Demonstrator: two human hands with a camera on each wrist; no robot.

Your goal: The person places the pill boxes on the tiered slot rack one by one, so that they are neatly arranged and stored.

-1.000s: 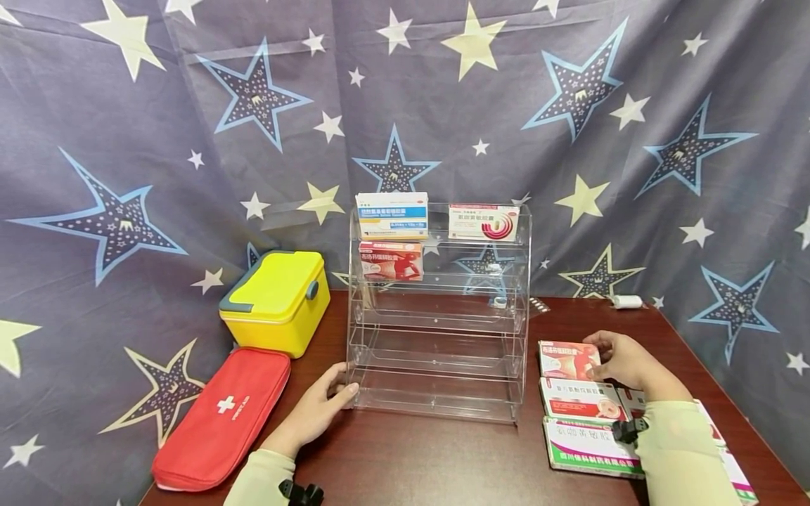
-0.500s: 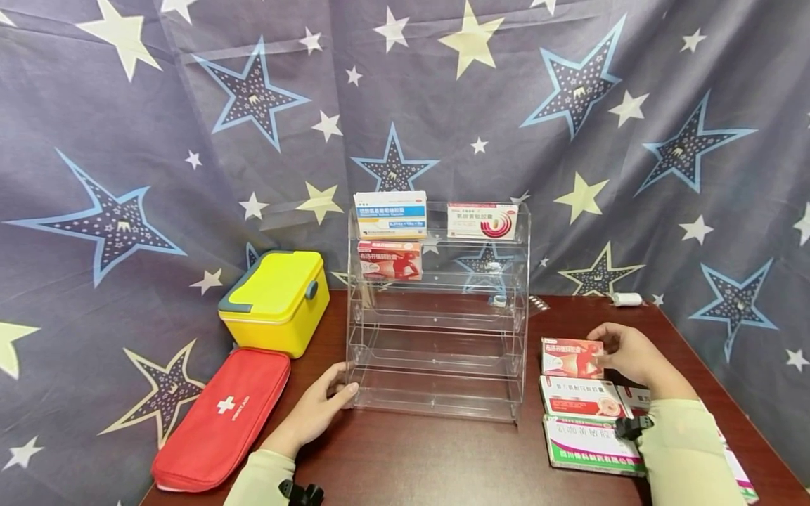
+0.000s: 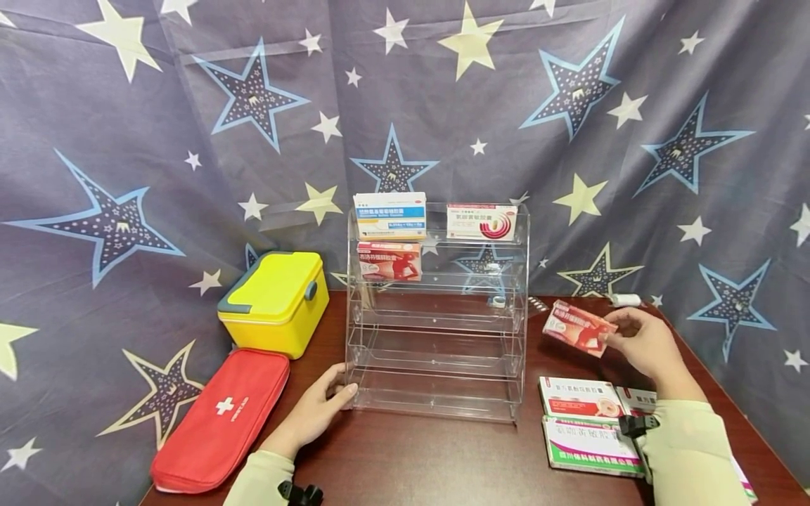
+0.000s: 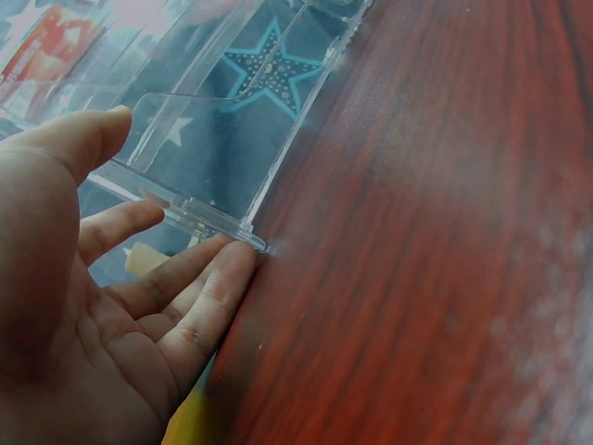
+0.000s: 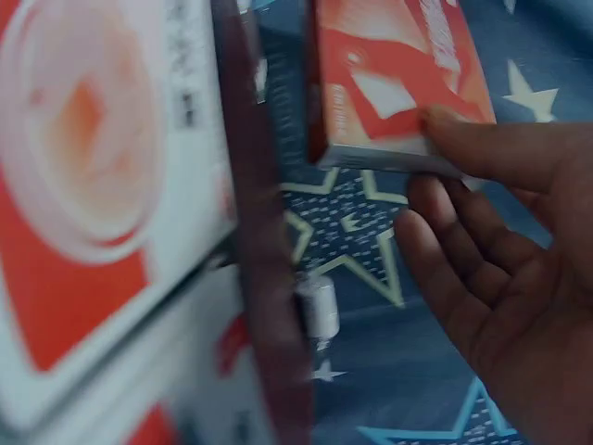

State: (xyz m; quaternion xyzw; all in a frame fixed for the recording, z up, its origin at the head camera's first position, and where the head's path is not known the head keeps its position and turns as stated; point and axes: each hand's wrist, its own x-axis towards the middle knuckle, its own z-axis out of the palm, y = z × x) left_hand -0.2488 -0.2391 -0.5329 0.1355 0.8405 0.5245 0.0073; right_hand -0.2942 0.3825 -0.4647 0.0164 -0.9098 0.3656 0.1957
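My right hand [image 3: 642, 344] pinches a red medicine box [image 3: 577, 328] by its right end, holding it tilted above the table. In the right wrist view the thumb lies on the face of the red box [image 5: 398, 69], with fingers beneath it. My left hand [image 3: 319, 407] is at the lower left corner of a clear tiered display rack [image 3: 436, 404]. In the left wrist view, fingertips [image 4: 232, 264] touch the rack's corner and the thumb is extended. A blue-and-white box [image 3: 391, 216] and a white box [image 3: 482, 223] stand on the top tier, a red box [image 3: 389, 261] below at left.
White-and-red boxes [image 3: 579, 398] and a green-and-white box [image 3: 591, 446] lie at the right, partly under my right forearm. A yellow case [image 3: 275, 302] and a red first aid pouch [image 3: 221, 422] are at the left. A small white item [image 3: 626, 300] lies at the back right.
My right hand has lifted the red medicine box off the table, moved it slightly back and tilted it. My left hand has stayed at the rack.
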